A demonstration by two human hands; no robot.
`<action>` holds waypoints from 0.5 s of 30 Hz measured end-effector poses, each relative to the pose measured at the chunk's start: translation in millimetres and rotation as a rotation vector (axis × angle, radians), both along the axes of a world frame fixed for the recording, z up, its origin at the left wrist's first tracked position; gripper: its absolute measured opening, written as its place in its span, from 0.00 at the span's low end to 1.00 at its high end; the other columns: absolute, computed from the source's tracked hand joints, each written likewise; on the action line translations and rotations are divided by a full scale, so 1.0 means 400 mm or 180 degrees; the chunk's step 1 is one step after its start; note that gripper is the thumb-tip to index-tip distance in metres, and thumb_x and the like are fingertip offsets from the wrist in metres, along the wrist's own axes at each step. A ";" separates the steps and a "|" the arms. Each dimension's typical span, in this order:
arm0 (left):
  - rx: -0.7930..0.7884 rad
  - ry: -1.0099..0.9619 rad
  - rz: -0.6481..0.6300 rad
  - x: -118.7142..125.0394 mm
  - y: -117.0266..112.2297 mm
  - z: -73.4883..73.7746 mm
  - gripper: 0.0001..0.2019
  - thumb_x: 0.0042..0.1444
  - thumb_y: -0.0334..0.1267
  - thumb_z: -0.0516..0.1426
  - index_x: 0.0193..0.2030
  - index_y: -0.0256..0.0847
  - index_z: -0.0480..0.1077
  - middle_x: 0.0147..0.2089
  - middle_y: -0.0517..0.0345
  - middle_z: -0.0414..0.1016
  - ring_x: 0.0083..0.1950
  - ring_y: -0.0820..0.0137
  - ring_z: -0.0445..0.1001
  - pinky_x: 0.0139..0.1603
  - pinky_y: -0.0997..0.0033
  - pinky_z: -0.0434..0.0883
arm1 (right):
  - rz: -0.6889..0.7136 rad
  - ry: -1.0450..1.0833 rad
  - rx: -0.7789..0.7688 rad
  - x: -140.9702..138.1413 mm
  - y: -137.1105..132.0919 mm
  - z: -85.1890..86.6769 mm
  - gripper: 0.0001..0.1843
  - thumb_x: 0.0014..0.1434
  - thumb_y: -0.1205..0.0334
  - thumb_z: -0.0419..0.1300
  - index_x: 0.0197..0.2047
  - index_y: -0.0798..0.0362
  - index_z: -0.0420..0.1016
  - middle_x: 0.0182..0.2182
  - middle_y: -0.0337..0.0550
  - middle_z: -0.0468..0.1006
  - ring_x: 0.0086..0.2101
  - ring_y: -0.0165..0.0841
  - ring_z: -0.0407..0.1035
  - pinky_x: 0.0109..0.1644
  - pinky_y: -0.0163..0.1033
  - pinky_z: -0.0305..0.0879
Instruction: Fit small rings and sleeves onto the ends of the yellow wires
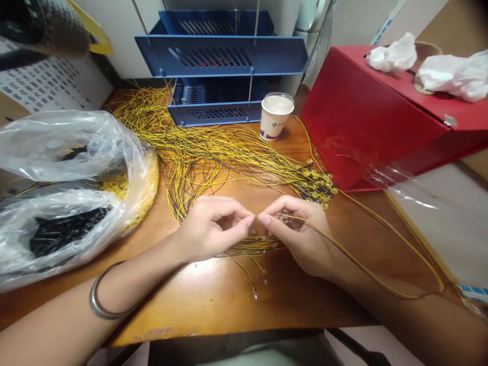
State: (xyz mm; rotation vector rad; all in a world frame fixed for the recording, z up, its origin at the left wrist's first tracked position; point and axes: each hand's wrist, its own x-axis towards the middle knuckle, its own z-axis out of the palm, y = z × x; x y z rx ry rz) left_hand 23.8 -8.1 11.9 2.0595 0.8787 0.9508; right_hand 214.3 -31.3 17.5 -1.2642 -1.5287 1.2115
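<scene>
Wires near bag of black pieces

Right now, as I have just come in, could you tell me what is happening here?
Someone works over a wooden table. The right hand pinches a thin yellow-and-dark wire near its end, and the left hand is pinched closed just beside that end; whether it grips anything is too small to tell. A large bundle of similar wires lies beyond the hands.

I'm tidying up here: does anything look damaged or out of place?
Two crumpled white wads sit atop the red box, looking like litter. The wooden table looks scuffed at its near edge, left of centre. No spill shows; the paper cup stands upright.
</scene>
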 end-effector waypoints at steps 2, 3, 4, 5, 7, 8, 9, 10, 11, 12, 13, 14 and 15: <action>-0.0084 -0.0096 0.0061 -0.001 0.000 -0.001 0.08 0.58 0.32 0.59 0.29 0.33 0.77 0.26 0.53 0.80 0.24 0.74 0.76 0.24 0.82 0.70 | -0.0040 0.0044 -0.0023 0.001 0.002 0.006 0.09 0.56 0.62 0.63 0.26 0.55 0.73 0.19 0.36 0.71 0.19 0.24 0.60 0.21 0.30 0.54; -0.0138 -0.0152 0.0105 -0.001 0.000 -0.002 0.09 0.58 0.32 0.59 0.29 0.33 0.77 0.25 0.53 0.80 0.23 0.75 0.76 0.23 0.82 0.71 | -0.0094 0.0054 -0.0045 0.003 0.003 0.010 0.09 0.55 0.62 0.63 0.25 0.55 0.73 0.18 0.35 0.70 0.19 0.24 0.59 0.21 0.30 0.53; -0.0195 -0.0198 0.0160 -0.001 0.002 -0.003 0.09 0.58 0.33 0.59 0.29 0.33 0.77 0.25 0.53 0.80 0.22 0.75 0.75 0.23 0.82 0.71 | -0.0162 0.0057 -0.0072 0.004 0.004 0.013 0.09 0.55 0.62 0.62 0.25 0.54 0.72 0.17 0.35 0.69 0.18 0.24 0.58 0.20 0.31 0.52; -0.0245 -0.0226 0.0219 -0.001 0.003 -0.003 0.08 0.59 0.33 0.59 0.30 0.33 0.76 0.25 0.54 0.80 0.21 0.76 0.74 0.22 0.82 0.70 | -0.0224 0.0053 -0.0105 0.005 0.006 0.016 0.09 0.55 0.62 0.62 0.25 0.54 0.71 0.16 0.34 0.68 0.17 0.24 0.57 0.19 0.31 0.51; -0.0280 -0.0221 0.0312 0.000 0.007 -0.004 0.07 0.59 0.33 0.59 0.32 0.33 0.77 0.25 0.55 0.80 0.20 0.77 0.73 0.21 0.82 0.70 | -0.0291 0.0061 -0.0144 0.007 0.008 0.020 0.09 0.54 0.60 0.62 0.25 0.54 0.71 0.15 0.34 0.66 0.17 0.24 0.56 0.19 0.31 0.49; -0.0258 -0.0190 0.0343 0.001 0.008 -0.004 0.07 0.59 0.33 0.60 0.33 0.33 0.77 0.24 0.56 0.80 0.20 0.77 0.73 0.22 0.82 0.70 | -0.0291 0.0071 -0.0144 0.007 0.009 0.021 0.09 0.54 0.60 0.62 0.25 0.54 0.71 0.15 0.34 0.66 0.17 0.24 0.55 0.19 0.31 0.48; -0.0204 -0.0142 0.0358 0.003 0.009 -0.004 0.06 0.58 0.32 0.60 0.33 0.33 0.78 0.25 0.57 0.79 0.20 0.77 0.72 0.22 0.83 0.70 | -0.0274 0.0082 -0.0143 0.007 0.009 0.021 0.09 0.54 0.60 0.62 0.25 0.54 0.71 0.15 0.34 0.66 0.17 0.24 0.55 0.18 0.31 0.48; -0.0116 -0.0090 0.0357 0.004 0.010 -0.005 0.04 0.57 0.32 0.61 0.34 0.34 0.78 0.25 0.57 0.79 0.20 0.78 0.72 0.22 0.83 0.69 | -0.0254 0.0091 -0.0147 0.006 0.009 0.020 0.09 0.54 0.60 0.62 0.25 0.54 0.71 0.15 0.33 0.65 0.17 0.23 0.55 0.19 0.31 0.48; 0.0005 -0.0047 0.0341 0.005 0.011 -0.006 0.04 0.56 0.32 0.62 0.36 0.34 0.78 0.25 0.58 0.79 0.20 0.79 0.71 0.21 0.83 0.68 | -0.0238 0.0098 -0.0154 0.005 0.008 0.019 0.09 0.54 0.61 0.62 0.25 0.54 0.71 0.15 0.33 0.65 0.17 0.23 0.55 0.19 0.31 0.48; 0.0142 -0.0011 0.0318 0.006 0.011 -0.007 0.04 0.55 0.31 0.63 0.37 0.34 0.77 0.26 0.59 0.79 0.20 0.80 0.70 0.21 0.84 0.67 | -0.0233 0.0107 -0.0155 0.003 0.007 0.016 0.09 0.54 0.61 0.62 0.25 0.54 0.72 0.15 0.33 0.65 0.17 0.23 0.55 0.19 0.31 0.48; 0.0284 0.0011 0.0280 0.006 0.011 -0.009 0.05 0.55 0.31 0.63 0.39 0.34 0.77 0.27 0.59 0.79 0.20 0.81 0.69 0.21 0.84 0.66 | -0.0227 0.0116 -0.0150 0.002 0.007 0.013 0.09 0.54 0.62 0.62 0.25 0.55 0.72 0.15 0.33 0.65 0.17 0.23 0.55 0.19 0.31 0.49; 0.0418 0.0013 0.0230 0.006 0.011 -0.011 0.06 0.54 0.31 0.63 0.40 0.34 0.76 0.27 0.60 0.79 0.19 0.82 0.68 0.21 0.85 0.65 | -0.0219 0.0127 -0.0134 0.002 0.006 0.010 0.08 0.55 0.62 0.62 0.25 0.55 0.73 0.16 0.33 0.66 0.18 0.23 0.56 0.20 0.31 0.50; 0.0528 0.0013 0.0180 0.005 0.011 -0.013 0.07 0.55 0.30 0.63 0.41 0.34 0.76 0.28 0.60 0.79 0.20 0.82 0.68 0.21 0.85 0.65 | -0.0199 0.0144 -0.0107 0.001 0.005 0.006 0.08 0.55 0.62 0.63 0.26 0.55 0.73 0.16 0.33 0.66 0.18 0.23 0.56 0.20 0.31 0.50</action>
